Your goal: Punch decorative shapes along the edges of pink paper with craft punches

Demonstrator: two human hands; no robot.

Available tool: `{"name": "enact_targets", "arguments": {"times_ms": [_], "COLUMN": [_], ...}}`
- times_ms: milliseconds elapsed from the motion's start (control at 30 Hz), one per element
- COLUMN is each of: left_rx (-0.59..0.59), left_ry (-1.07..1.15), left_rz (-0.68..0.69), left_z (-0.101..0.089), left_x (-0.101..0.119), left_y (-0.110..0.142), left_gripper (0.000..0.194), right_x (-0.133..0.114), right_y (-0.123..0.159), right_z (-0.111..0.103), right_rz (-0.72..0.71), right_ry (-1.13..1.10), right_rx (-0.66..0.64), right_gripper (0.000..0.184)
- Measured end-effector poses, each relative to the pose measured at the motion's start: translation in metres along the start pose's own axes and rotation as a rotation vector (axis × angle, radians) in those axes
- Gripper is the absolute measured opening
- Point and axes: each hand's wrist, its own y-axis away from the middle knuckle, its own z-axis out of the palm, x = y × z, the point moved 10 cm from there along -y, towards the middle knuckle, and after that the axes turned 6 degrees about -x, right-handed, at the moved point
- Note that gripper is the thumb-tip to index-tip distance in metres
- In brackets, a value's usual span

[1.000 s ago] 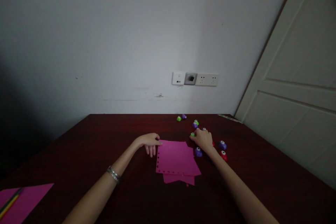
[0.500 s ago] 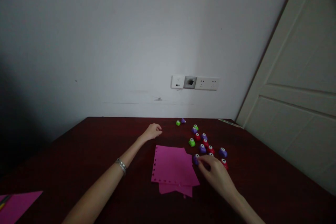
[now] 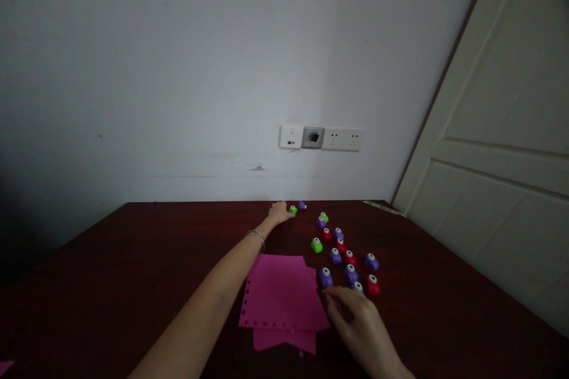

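Observation:
My left hand (image 3: pixel 279 213) reaches to the table's back, its thumb and fingers apart beside a small green craft punch (image 3: pixel 293 209). Just right of that lies a purple punch (image 3: pixel 302 205) on its side. My right hand (image 3: pixel 355 317) is at the right edge of the pink paper (image 3: pixel 284 290), fingers loosely bent, thumb and index tips slightly apart. Beyond its fingertips stands another purple punch (image 3: pixel 326 278). Small holes line the paper's left and bottom edges, and a second pink sheet (image 3: pixel 284 339) sticks out beneath.
Several more punches, among them a green one (image 3: pixel 316 245), a red one (image 3: pixel 373 285) and a purple one (image 3: pixel 371 262), stand right of the paper. A pale patterned strip (image 3: pixel 384 208) lies at the back right. Wall sockets (image 3: pixel 342 139) sit above the table; a door (image 3: pixel 498 160) is at right.
My left hand has moved away and rightward to the green punch at the back. My right hand has drawn back from the purple punch. The view has shifted slightly.

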Motion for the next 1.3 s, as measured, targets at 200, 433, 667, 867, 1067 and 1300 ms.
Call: {"name": "enact_targets", "arguments": {"times_ms": [200,433,667,867,1067,1300], "left_rx": [0.110,0.170,0.193,0.179,0.163,0.177], "left_ry": [-0.117,-0.151,-0.109,-0.008,0.103,0.203], "left_rz": [-0.105,-0.152,-0.146,-0.077,0.094,0.348], "left_z": [0.005,0.006,0.007,-0.004,-0.023,-0.046], "left_x": [0.007,0.007,0.007,0.008,0.014,0.027], "left_y": [-0.002,-0.002,-0.003,0.007,0.049,0.135], "left_gripper": [0.043,0.035,0.031,0.028,0.028,0.025], "right_x": [0.000,-0.003,-0.003,0.002,0.001,-0.011], "right_y": [0.001,0.001,0.001,-0.001,-0.005,-0.019], "right_z": [0.003,0.002,-0.001,0.005,0.002,0.005], "right_rz": [-0.004,-0.004,-0.023,0.026,0.053,0.038], "right_ry": [0.017,0.008,0.002,0.042,-0.067,-0.198], "right_rx": [-0.002,0.006,0.056,-0.022,-0.022,-0.052], "right_gripper": [0.024,0.023,0.021,0.024,0.026,0.025]}}
